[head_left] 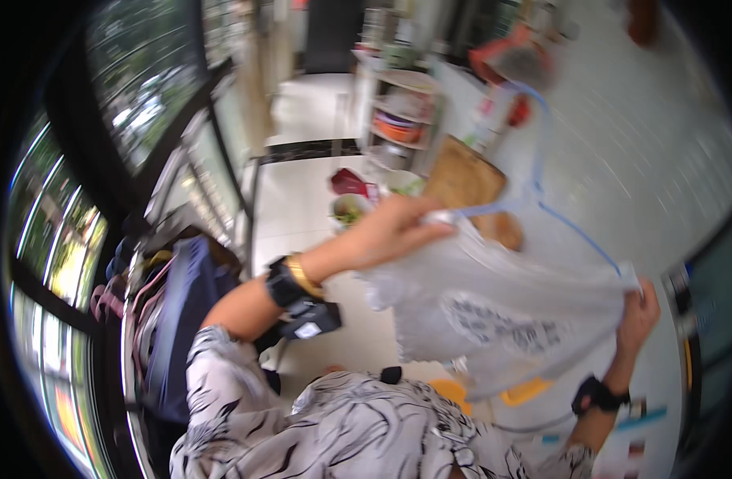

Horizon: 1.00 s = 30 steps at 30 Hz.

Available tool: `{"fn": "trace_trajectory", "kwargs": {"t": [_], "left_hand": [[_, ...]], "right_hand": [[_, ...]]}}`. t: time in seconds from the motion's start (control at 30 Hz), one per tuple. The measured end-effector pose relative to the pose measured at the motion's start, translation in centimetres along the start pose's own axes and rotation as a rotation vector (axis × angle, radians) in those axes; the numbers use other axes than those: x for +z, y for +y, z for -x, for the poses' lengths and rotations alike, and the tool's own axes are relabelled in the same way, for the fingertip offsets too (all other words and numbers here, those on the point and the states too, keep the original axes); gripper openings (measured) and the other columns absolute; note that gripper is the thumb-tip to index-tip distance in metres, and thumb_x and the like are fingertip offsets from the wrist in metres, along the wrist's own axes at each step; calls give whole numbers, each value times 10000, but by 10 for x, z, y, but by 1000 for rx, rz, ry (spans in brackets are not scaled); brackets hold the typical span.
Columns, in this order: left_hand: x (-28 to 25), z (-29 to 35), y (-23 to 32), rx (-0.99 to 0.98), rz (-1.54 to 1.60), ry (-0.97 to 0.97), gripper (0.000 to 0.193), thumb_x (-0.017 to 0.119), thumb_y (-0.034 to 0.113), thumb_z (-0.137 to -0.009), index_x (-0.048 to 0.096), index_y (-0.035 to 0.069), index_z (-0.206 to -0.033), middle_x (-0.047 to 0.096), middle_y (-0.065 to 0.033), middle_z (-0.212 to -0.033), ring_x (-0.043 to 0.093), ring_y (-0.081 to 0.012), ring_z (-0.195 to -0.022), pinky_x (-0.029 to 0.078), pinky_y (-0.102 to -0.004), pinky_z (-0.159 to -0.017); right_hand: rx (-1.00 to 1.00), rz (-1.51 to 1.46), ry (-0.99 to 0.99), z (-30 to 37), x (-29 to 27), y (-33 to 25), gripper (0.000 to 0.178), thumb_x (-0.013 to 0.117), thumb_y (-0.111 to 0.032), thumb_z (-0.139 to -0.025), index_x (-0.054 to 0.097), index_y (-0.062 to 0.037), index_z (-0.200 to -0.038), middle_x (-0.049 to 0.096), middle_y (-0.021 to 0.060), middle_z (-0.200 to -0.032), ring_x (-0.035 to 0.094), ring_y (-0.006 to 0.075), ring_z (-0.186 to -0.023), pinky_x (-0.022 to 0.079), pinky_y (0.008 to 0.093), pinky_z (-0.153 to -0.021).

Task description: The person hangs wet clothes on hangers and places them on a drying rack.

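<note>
A white T-shirt with a dark print on its front is spread in front of me on a blue hanger. The hanger's arms slope into the two shoulders, and a long blue stem rises from its middle. My left hand is closed on the shirt's left shoulder, at that end of the hanger. Over at the right, my right hand grips the other shoulder corner, where the blue arm ends. The shirt's body hangs down from both hands, and motion blurs the picture.
Dark clothes hang on a rail beside the windows at left. Ahead stand a corner shelf with bowls, a wooden board and a white bucket on the tiled floor. Yellow slippers or similar yellow pieces show below the shirt.
</note>
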<state>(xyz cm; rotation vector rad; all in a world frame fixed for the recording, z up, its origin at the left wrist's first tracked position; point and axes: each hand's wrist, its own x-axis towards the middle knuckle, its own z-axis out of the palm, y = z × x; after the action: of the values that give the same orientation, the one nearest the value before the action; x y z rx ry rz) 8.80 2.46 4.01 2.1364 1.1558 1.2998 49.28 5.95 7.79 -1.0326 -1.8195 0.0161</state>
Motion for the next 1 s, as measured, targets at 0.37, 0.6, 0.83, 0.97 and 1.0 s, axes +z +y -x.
{"fn": "trace_trajectory", "kwargs": {"t": [0.37, 0.6, 0.83, 0.97, 1.0], "left_hand": [[5, 231, 34, -589, 34, 500, 165, 563, 161, -827, 597, 10, -882, 587, -83, -694, 525, -126, -601, 402, -247, -554], [-2, 327, 98, -890, -313, 1136, 143, 578, 131, -813, 597, -10, -825, 513, -5, -597, 414, -42, -548, 329, -203, -488], [-34, 437, 126, -1088, -824, 1502, 177, 591, 184, -807, 606, 7, -806, 424, -5, -517, 362, -60, -495, 310, -237, -456], [-34, 484, 104, -1204, -873, 1622, 205, 589, 196, -813, 582, -7, -781, 410, -1, -551, 354, -77, -529, 306, -240, -474], [-33, 493, 99, -1234, -883, 1663, 217, 594, 212, -806, 593, -5, -815, 495, -48, -585, 423, -111, -537, 364, -255, -508]], "right_hand": [[-134, -507, -1078, 0, 188, -48, 93, 571, 23, -665, 580, 38, -756, 543, 59, -643, 496, 102, -597, 375, 223, -556], [-362, -837, -1383, 15, 324, -176, 97, 596, -39, -747, 616, 32, -810, 565, 38, -646, 505, 85, -617, 387, 221, -557], [-481, -1167, -1630, 94, 393, -342, 161, 576, -113, -818, 622, 26, -884, 590, 1, -693, 499, 42, -651, 410, 200, -582], [-571, -1214, -1637, 143, 427, -375, 176, 575, -131, -828, 622, 12, -918, 595, -11, -712, 494, 42, -669, 413, 200, -611], [-578, -1204, -1665, 149, 430, -379, 175, 578, -130, -827, 621, 12, -920, 597, -8, -723, 494, 44, -679, 412, 200, -618]]}}
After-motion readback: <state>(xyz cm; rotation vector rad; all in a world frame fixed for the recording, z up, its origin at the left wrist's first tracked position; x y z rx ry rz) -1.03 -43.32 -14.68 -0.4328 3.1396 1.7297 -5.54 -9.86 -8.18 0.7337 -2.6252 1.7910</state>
